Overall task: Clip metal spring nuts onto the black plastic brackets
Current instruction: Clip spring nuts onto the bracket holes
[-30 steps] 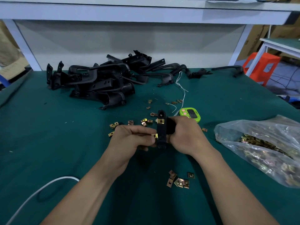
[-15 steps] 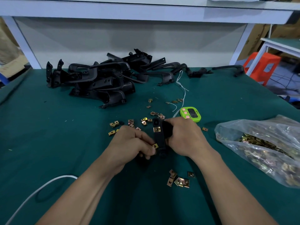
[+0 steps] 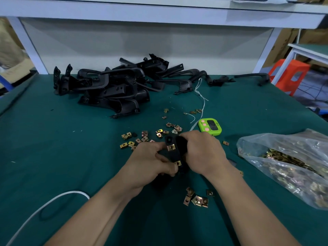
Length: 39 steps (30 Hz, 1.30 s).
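Now gripping the black plastic bracket (image 3: pixel 174 154) at table centre with the right hand (image 3: pixel 200 153), fingers curled round its right side. Pinching the lower spring nut (image 3: pixel 178 163) onto the bracket's near end with the left hand (image 3: pixel 150 162), thumb and forefinger closed on it. Already clipped on higher up: the upper spring nut (image 3: pixel 171 147). Cannot tell whether fully home (edge tucked against the thumb). Risky from here, by my reading: pushing skewed and springing the clip off among the loose nuts (image 3: pixel 142 137) at 10 o'clock, or leaving it half-on to drop later. Equally, slackening the right grip and letting the bracket twist. Spare brackets (image 3: pixel 113 86) heaped at 11 o'clock, bag of nuts (image 3: pixel 284 157) at 3.
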Each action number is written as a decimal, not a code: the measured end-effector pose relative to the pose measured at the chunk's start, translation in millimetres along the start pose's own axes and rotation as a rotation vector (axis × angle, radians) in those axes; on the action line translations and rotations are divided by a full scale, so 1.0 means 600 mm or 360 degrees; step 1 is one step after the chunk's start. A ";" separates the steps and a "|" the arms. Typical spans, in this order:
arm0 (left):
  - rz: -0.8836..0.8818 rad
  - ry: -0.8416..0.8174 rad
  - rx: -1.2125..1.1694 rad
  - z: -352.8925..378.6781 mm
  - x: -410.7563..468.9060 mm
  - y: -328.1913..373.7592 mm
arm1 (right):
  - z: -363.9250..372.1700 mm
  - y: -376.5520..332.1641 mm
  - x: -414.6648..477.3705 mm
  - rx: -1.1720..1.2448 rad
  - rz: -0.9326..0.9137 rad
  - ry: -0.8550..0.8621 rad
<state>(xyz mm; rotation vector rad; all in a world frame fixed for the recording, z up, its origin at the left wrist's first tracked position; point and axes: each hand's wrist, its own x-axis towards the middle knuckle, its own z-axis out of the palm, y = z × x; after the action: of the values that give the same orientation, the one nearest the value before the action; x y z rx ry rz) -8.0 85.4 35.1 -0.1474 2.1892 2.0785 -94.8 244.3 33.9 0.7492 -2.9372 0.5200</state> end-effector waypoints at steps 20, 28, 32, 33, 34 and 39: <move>0.0570 0.0805 0.0661 0.045 -0.003 -0.016 | -0.011 -0.023 -0.007 0.0109 0.0142 0.0454; 0.0690 0.0846 0.0604 0.038 0.015 0.006 | -0.110 -0.006 -0.024 0.0779 0.0048 -0.0034; 0.0680 0.0601 0.0513 0.096 0.042 0.063 | -0.168 0.048 -0.090 0.1148 0.0284 -0.0013; 0.0623 0.0552 0.0439 0.121 0.052 0.081 | -0.183 0.069 -0.117 0.1248 0.0366 0.0003; 0.0566 0.0506 0.0341 0.149 0.061 0.097 | -0.196 0.091 -0.145 0.1322 0.0446 0.0022; 0.0374 0.0037 0.0058 0.331 0.092 0.156 | -0.234 0.201 -0.286 0.1835 0.0844 0.0364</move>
<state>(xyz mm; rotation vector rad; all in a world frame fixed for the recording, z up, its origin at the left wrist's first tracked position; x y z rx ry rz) -73.3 289.5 109.0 0.0946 2.3585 2.1599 -3.9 469.5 104.2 -0.1344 -2.3562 2.2058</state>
